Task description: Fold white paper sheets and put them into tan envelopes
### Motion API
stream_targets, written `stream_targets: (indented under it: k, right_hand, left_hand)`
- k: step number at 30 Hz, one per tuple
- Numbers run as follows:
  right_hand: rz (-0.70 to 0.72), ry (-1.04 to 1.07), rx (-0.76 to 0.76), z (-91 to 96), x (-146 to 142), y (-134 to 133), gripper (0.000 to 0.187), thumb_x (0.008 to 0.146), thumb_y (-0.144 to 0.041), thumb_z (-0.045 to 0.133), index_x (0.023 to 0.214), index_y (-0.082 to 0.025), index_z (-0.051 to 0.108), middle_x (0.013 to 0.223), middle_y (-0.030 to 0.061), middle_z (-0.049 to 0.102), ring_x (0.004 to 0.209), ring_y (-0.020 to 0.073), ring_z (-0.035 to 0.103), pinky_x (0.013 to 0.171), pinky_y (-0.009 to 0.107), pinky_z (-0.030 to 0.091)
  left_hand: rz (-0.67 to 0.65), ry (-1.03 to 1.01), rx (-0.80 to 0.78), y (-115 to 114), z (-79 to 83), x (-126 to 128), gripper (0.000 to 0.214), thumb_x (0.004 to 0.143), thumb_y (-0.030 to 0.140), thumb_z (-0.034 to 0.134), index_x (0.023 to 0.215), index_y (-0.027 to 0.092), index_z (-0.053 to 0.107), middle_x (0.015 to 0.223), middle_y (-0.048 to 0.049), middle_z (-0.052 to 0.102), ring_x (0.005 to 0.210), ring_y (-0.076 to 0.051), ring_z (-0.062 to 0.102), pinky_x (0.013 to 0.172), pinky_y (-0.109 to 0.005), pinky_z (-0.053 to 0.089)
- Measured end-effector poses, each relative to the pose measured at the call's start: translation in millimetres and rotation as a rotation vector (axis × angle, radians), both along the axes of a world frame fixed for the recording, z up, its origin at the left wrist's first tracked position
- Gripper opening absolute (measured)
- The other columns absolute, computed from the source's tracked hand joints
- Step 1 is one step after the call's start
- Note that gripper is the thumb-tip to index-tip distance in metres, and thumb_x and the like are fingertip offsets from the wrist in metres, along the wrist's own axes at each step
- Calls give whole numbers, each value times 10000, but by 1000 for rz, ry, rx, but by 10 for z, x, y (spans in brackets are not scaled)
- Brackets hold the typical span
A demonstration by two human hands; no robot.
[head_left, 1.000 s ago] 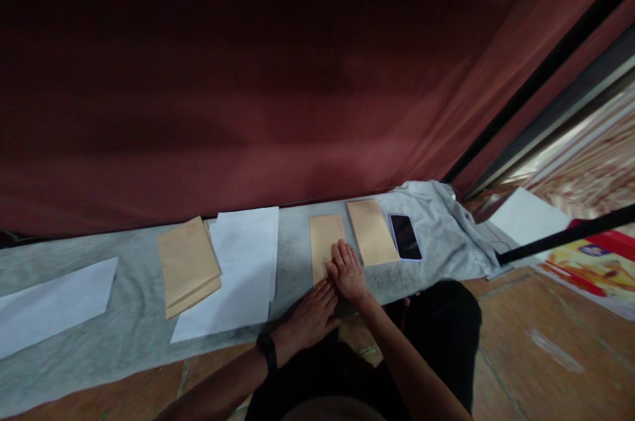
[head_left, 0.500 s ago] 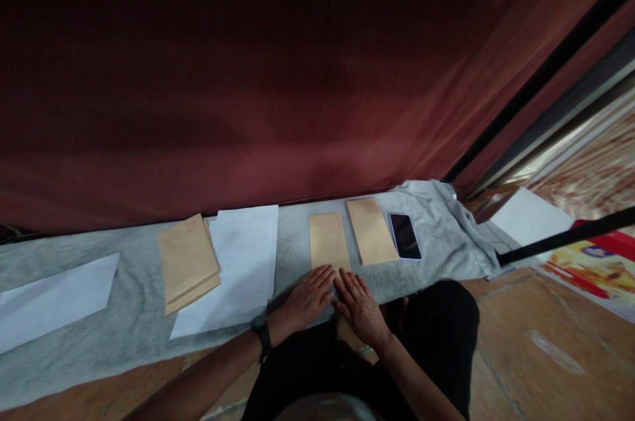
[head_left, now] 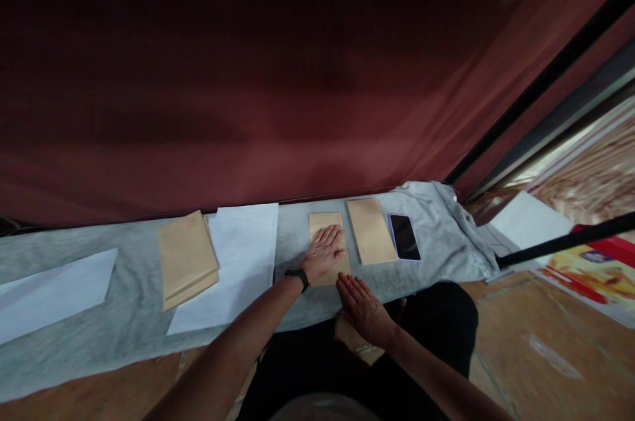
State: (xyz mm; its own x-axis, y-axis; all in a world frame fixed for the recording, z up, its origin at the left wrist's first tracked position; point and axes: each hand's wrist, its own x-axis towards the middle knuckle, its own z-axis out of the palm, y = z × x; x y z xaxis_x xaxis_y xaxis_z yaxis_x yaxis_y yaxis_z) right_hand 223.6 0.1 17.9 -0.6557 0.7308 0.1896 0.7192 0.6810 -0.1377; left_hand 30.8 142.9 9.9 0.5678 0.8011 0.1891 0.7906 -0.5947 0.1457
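A brown paper envelope [head_left: 325, 218] lies on the grey cloth in front of me. My left hand [head_left: 323, 252] rests flat across its middle, fingers stretched out, with a dark band on the wrist. At the envelope's near right corner lies my right hand [head_left: 364, 308], its fingers extended and nothing held. Just to the right is a second brown envelope or small stack of them [head_left: 372, 232], untouched. Further left, several brown envelopes [head_left: 187, 255] overlap white paper sheets [head_left: 245, 262].
A phone [head_left: 405, 237] with a dark screen lies right of the envelopes. The grey cloth [head_left: 133, 288] covers a long low surface against a red fabric wall [head_left: 248, 110]. A folded white sheet [head_left: 59, 292] is at far left. Black poles [head_left: 570, 239] stand at right.
My left hand has moved forward from the envelope's near edge onto its middle. The right hand has stayed near the close edge, shifting only slightly.
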Motion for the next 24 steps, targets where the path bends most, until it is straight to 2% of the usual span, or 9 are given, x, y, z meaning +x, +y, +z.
stream_targets:
  k: [3,6,11,15,18,24]
  right_hand:
    - [19,2,1,-14,19,22,683,961,-253,531,1569,-99,261,1602,155,340,1464,258,357,1191,443,353]
    - [-20,14,15,-44,-23,6,679,971,-305,547,1564,-107,283,1589,153,368,1453,265,376,1189,449,354]
    - [-114,69,44,-60,-145,-69,632,1004,-324,495,1564,-114,289,1579,137,389,1444,258,394,1198,446,338]
    - [-209,105,45,-44,-247,-124,582,1019,-326,465,1554,-140,327,1568,112,413,1437,238,410,1213,428,320]
    - [-253,114,49,-37,-294,-148,579,1025,-337,457,1553,-139,328,1570,109,409,1439,234,408,1215,425,320]
    - [-266,94,77,-30,-302,-160,551,1037,-343,433,1540,-134,355,1573,98,405,1439,228,408,1203,407,333]
  left_hand:
    - [9,-6,12,-27,-26,-5,616,1037,478,300,1552,141,306,1629,-108,305,1523,-228,224,1251,-443,160]
    - [-6,5,12,-146,-49,-40,600,1035,447,316,1552,142,305,1627,-112,308,1518,-227,241,1249,-446,176]
    - [-56,12,34,-470,-18,-165,584,1021,381,365,1547,134,304,1619,-130,322,1514,-235,251,1243,-470,196]
    - [-115,43,12,-748,60,-304,546,1034,349,357,1547,165,315,1618,-107,332,1509,-225,264,1239,-461,215]
    - [-185,54,0,-940,113,-413,556,1038,366,368,1564,206,286,1626,-82,320,1508,-215,268,1234,-433,239]
    - [-237,73,-2,-1178,138,-533,658,1010,451,448,1578,192,240,1623,-92,322,1496,-224,300,1212,-408,308]
